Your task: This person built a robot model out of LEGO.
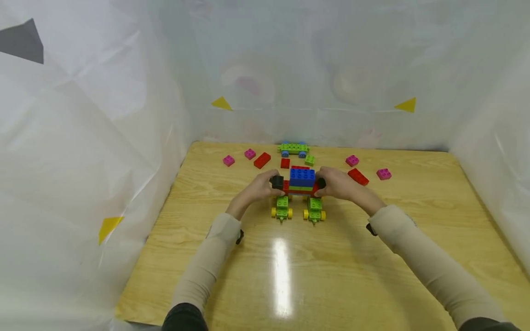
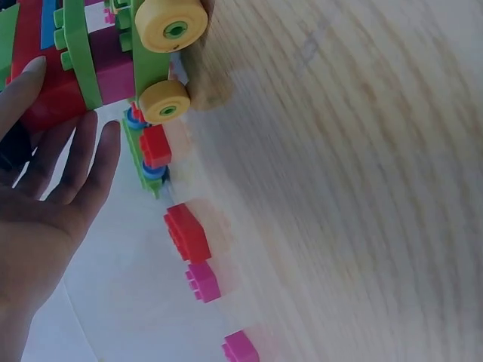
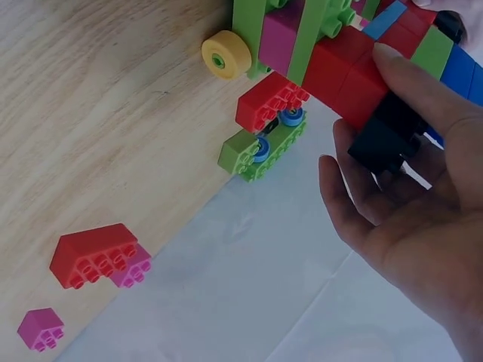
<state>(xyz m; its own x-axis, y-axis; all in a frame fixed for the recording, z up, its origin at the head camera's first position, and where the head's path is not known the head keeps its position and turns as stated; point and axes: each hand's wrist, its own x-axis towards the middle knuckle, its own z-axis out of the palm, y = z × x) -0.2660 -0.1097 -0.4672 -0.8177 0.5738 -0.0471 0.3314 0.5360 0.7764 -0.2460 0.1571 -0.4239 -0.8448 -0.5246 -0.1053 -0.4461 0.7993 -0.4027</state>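
Head view: the block build (image 1: 302, 177) is over the middle of the desk (image 1: 256, 266), between the left hand (image 1: 260, 185) and the right hand (image 1: 341, 184), each gripping one end. Green wheeled bases (image 1: 314, 212) show below it. It looks like hard plastic, so probably light, stiff and smooth, not fragile; the stud joints seem its weak point, and a matched hold low on both ends should spare them twisting.

Left wrist view: the thumb rests on a red brick (image 2: 56, 102) while the other fingers reach long beneath it, a narrow hold around that end. A magenta block (image 2: 112, 68) and yellow wheels (image 2: 164, 102) are beyond the fingertips; the wheels could roll if pushed.

Right wrist view: the thumb lies on the red end and a black block (image 3: 389, 136) sits between thumb and fingers. The outermost finger appears clear of it, so thumb and nearer fingers likely carry the grip.
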